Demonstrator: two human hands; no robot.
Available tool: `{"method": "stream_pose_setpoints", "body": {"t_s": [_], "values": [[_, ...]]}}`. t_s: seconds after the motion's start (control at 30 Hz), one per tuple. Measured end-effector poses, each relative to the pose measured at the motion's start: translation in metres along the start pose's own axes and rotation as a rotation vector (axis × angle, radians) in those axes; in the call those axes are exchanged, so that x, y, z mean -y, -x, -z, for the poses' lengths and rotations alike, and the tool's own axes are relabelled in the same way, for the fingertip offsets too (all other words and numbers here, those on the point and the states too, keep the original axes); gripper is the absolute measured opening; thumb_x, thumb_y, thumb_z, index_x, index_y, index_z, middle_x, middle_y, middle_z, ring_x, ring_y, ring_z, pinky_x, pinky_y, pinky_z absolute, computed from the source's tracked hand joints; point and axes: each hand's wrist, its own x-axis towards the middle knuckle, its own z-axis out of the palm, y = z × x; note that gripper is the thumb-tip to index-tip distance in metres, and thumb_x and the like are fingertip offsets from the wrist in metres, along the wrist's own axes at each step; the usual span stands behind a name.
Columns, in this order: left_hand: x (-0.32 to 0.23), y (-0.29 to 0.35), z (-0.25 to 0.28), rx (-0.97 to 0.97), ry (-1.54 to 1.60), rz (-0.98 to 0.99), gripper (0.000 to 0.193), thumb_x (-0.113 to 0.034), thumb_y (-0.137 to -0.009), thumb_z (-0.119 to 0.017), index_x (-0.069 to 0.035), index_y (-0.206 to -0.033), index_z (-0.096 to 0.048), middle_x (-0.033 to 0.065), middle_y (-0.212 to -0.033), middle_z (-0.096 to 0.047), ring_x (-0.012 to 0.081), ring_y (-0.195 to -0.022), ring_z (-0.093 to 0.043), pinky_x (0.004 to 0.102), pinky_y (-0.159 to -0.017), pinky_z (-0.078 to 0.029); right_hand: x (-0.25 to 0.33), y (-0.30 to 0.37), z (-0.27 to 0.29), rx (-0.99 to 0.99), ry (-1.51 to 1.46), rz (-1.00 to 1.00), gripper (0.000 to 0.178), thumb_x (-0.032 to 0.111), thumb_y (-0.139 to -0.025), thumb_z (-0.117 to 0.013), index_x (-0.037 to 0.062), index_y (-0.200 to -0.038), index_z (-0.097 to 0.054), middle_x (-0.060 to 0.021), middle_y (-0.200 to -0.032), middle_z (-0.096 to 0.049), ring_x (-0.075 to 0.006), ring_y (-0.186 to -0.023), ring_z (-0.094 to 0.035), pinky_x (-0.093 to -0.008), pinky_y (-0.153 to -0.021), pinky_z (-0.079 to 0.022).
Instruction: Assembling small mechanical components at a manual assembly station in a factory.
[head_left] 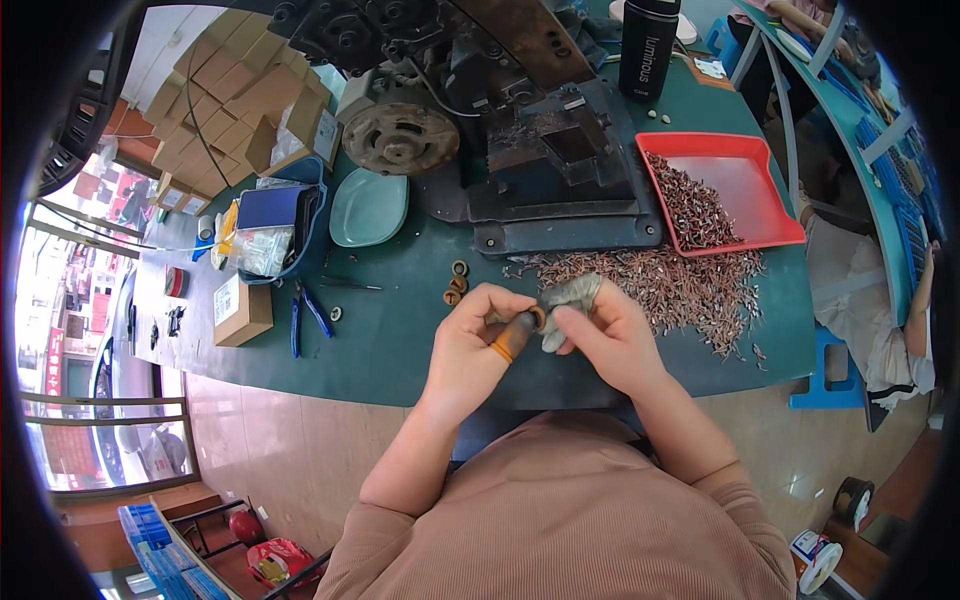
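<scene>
Head view: closest are the person's two bare arms, reaching up from a tan shirt (570, 510) to the edge of a green table (380, 370). The left hand (468, 345) has its fingers bent in, pinching by a small brown ring (539, 318), and one finger wears an orange and dark cover (507, 338). The right hand (618, 338) is closed too, with its thumb pressed on a soft gray piece (572, 298); I can't tell if that piece is partly worn. The brown ring sits between the two hands, over the table. It looks like this one ring is being worked on now, and more brown rings (454, 291) lie on the table, with no hand on them. Past the hands is a big heap of tiny metal bits (690, 300). More bits fill part of a red tray (770, 200). How many bits are done and how many are left, I can't tell. Farther back stands a dark, greasy machine (560, 165), with no hand touching it.
</scene>
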Motion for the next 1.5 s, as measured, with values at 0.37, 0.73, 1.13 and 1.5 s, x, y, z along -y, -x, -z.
{"method": "stream_pose_setpoints", "body": {"t_s": [0.37,0.73,1.13,1.5], "values": [[0.003,-0.001,0.012,0.179,0.351,0.256,0.011,-0.003,-0.087,-0.063,-0.002,-0.096,-0.057,0.0064,-0.095,-0.063,0.0135,-0.087,-0.062,0.0263,-0.080,-0.051,0.014,-0.001,0.004,0.053,0.676,0.553,0.028,-0.001,-0.074,-0.068,0.0060,-0.102,-0.067,-0.0063,-0.090,-0.064,-0.0155,-0.080,-0.062,-0.0258,-0.065,-0.050],[0.006,0.001,0.012,0.188,0.292,0.272,0.011,-0.002,-0.088,-0.058,-0.001,-0.099,-0.055,0.0082,-0.093,-0.062,0.0171,-0.084,-0.063,0.0294,-0.079,-0.053,0.006,0.001,0.006,-0.041,0.710,0.657,0.017,0.005,-0.075,-0.071,0.0070,-0.092,-0.069,-0.0063,-0.086,-0.065,-0.0204,-0.073,-0.063,-0.0287,-0.063,-0.051],[-0.005,0.000,-0.007,-0.038,-0.567,-0.435,0.024,0.003,-0.071,-0.071,-0.006,-0.090,-0.060,0.0072,-0.089,-0.062,0.0233,-0.082,-0.060,0.0307,-0.074,-0.047,-0.002,0.003,0.002,-0.193,0.378,0.260,0.012,0.008,-0.080,-0.070,0.0034,-0.090,-0.066,-0.0031,-0.077,-0.067,-0.0054,-0.065,-0.060,-0.0219,-0.058,-0.048],[-0.005,-0.001,-0.002,-0.010,-0.546,-0.489,0.021,0.009,-0.071,-0.069,-0.002,-0.088,-0.062,0.0074,-0.086,-0.062,0.0170,-0.080,-0.060,0.0258,-0.075,-0.046,-0.001,0.005,0.007,-0.026,0.264,0.169,0.017,0.006,-0.079,-0.071,0.0031,-0.094,-0.064,-0.0004,-0.085,-0.064,-0.0064,-0.075,-0.060,-0.0215,-0.064,-0.048]]}}
